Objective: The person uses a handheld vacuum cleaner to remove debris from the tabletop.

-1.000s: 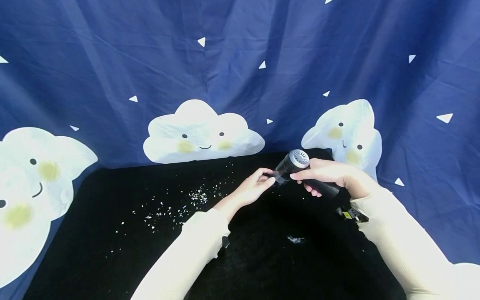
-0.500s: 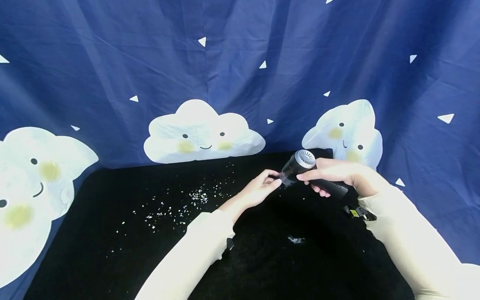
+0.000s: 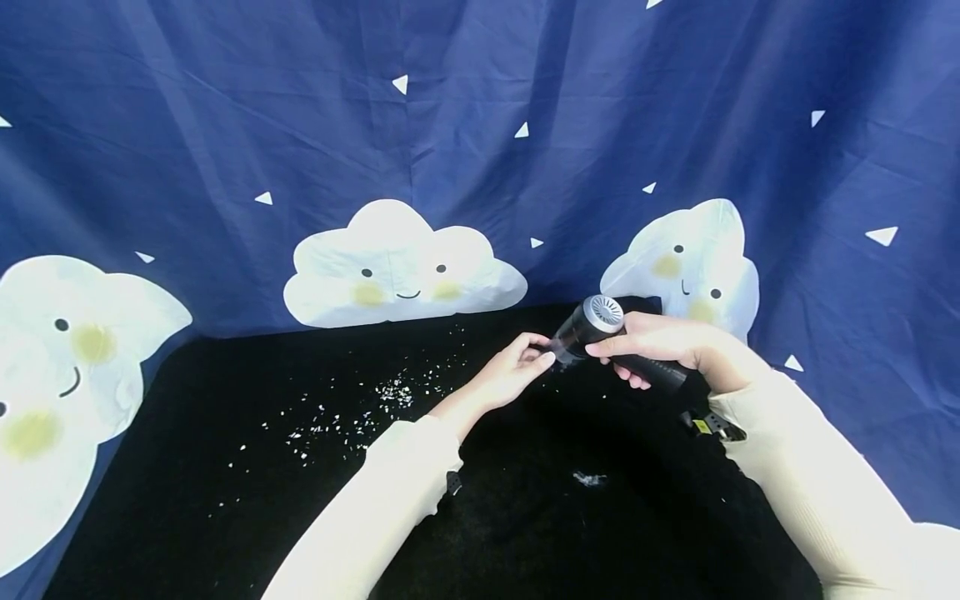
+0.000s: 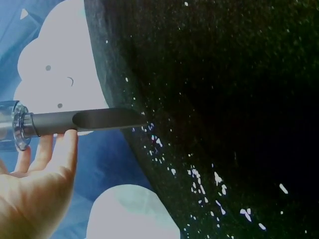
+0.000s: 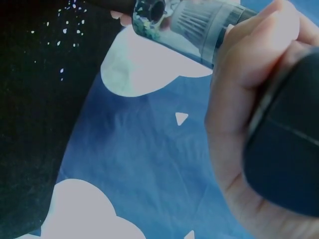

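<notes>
Black desk (image 3: 510, 517), near its far edge: right grip (image 3: 660, 342) holds a vacuum (image 3: 574, 328), left grip (image 3: 507, 373) pinches its nozzle (image 4: 55, 121), both slightly rightward of a second ago.

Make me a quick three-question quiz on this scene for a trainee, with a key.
1. Which touches the nozzle?
A) left grip
B) right grip
2. True or false: the white scraps on the black surface form one neat pile.
3. Fill in: small bits show inside the vacuum, in its clear ____.

Key:
1. A
2. False; they lie scattered.
3. cup
</notes>
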Demonstrator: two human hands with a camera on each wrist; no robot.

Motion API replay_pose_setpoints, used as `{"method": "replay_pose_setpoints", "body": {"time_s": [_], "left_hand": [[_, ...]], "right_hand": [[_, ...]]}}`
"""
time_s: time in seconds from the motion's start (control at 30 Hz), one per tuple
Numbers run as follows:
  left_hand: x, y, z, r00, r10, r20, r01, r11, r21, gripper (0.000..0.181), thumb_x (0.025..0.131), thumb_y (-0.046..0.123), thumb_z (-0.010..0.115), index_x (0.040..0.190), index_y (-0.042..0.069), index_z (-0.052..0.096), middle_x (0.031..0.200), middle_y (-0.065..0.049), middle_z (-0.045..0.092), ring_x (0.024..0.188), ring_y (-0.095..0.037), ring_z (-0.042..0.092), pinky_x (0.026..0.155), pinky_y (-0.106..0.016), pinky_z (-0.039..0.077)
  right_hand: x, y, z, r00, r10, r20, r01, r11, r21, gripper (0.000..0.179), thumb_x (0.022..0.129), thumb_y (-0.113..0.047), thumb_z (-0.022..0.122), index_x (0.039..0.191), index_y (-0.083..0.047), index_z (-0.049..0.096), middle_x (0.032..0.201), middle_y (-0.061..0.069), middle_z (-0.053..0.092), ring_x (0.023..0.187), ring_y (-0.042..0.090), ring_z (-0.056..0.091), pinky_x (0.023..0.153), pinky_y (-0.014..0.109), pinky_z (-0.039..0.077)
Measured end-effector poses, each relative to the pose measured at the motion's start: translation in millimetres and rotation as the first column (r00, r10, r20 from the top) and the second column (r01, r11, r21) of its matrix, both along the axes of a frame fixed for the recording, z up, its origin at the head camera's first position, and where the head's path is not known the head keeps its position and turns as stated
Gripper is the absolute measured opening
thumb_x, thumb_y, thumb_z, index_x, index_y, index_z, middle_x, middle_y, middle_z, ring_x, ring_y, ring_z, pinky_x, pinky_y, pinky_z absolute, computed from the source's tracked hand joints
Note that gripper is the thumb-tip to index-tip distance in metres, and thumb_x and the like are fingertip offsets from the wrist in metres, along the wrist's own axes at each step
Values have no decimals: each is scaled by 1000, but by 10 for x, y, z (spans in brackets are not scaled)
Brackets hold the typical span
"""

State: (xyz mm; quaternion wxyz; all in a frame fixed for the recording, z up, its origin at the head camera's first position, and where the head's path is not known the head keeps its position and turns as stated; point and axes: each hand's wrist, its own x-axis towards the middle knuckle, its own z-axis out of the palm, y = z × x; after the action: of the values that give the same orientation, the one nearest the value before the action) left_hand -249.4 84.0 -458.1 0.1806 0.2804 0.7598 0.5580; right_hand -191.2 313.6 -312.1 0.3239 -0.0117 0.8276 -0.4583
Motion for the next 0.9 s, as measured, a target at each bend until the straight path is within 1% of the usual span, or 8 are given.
{"method": "replay_pose_setpoints", "body": {"time_s": [0.17,0.37,0.47,0.7,0.9], "left_hand": [[-25,-45,-4,1000,7,-15,-7,1000,-2,41,103,39,57,138,19,51,126,-5,67,116,-16,63,102,-40,44],[-63,-103,-7,998,26,-52,-27,1000,-15,41,103,40,55,139,20,50,127,-6,66,118,-19,63,101,-41,46],[-78,-128,-13,998,37,-54,-38,999,-16,41,103,41,54,139,20,51,128,-7,66,117,-19,63,101,-42,46],[-95,-152,-57,997,53,-51,-55,998,-30,42,103,42,54,140,21,50,130,-7,65,121,-20,61,103,-43,44],[-96,-132,-90,997,48,-60,-50,998,-29,41,104,40,53,140,20,50,128,-7,66,120,-19,62,102,-43,45]], "right_hand": [[-35,-24,-55,1000,-7,-12,7,1000,-10,36,95,-32,68,96,3,58,69,10,58,53,17,57,53,32,53],[-73,-64,-107,999,-15,-44,15,1000,1,40,95,-36,69,96,2,59,69,10,58,55,18,58,55,33,54],[-92,-86,-129,999,-23,-49,23,1000,4,41,94,-38,69,96,2,59,70,10,58,55,18,58,56,34,54],[-119,-119,-163,998,-9,-56,10,1000,4,40,95,-37,68,95,2,59,69,10,59,55,17,59,56,34,54],[-117,-109,-187,999,-23,-48,23,1000,5,41,94,-38,69,95,2,59,69,9,59,55,17,59,56,33,54]]}}
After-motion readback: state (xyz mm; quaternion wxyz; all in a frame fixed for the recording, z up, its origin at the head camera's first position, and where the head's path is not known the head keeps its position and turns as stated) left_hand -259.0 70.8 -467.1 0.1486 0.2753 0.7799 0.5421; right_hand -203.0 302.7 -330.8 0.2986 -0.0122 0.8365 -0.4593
